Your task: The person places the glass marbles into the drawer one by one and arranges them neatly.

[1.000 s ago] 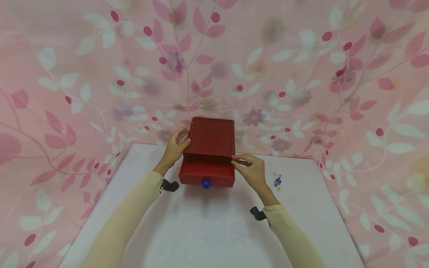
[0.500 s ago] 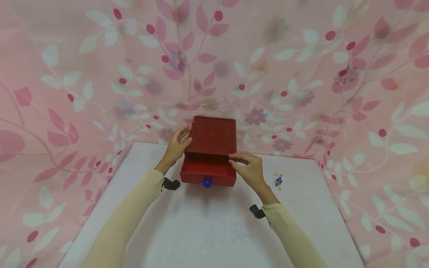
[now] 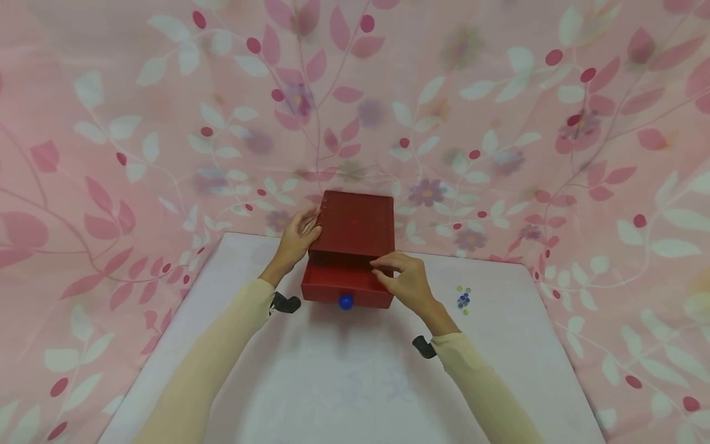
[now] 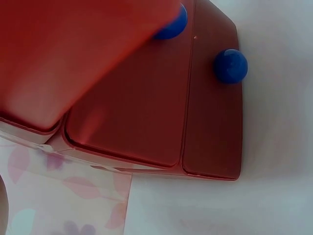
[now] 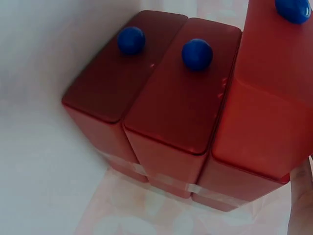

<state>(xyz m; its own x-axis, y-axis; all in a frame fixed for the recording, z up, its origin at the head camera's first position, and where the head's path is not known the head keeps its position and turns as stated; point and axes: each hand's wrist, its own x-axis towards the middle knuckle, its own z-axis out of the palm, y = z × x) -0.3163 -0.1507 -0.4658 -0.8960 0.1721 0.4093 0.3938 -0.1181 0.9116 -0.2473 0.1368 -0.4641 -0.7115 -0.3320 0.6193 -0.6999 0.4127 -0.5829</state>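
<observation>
A red drawer unit (image 3: pixel 357 225) with stacked drawers stands at the back of the table. Its top drawer (image 3: pixel 346 295), with a blue round knob (image 3: pixel 346 302), is pulled out. My left hand (image 3: pixel 296 240) rests against the unit's left side, thumb near the top front corner. Over the drawer's right side, my right hand (image 3: pixel 407 279) has loosely bent fingers, thumb and index tips slightly apart, with nothing visible between them. In the right wrist view, part of that hand (image 5: pixel 301 200) shows beside the pulled-out drawer (image 5: pixel 264 127); the lower drawers (image 5: pixel 171 98) are closed.
Several small blue and yellow-green glass beads (image 3: pixel 463 300) lie on the white table (image 3: pixel 333 376) to the right of the unit. Pink floral cloth (image 3: pixel 355 123) hangs behind and along both sides. A black wrist device (image 3: pixel 424 346) sticks out by the right sleeve.
My right hand has moved left from the unit's right front edge to over the open drawer. The left hand stays at the unit's side. The view has shifted slightly.
</observation>
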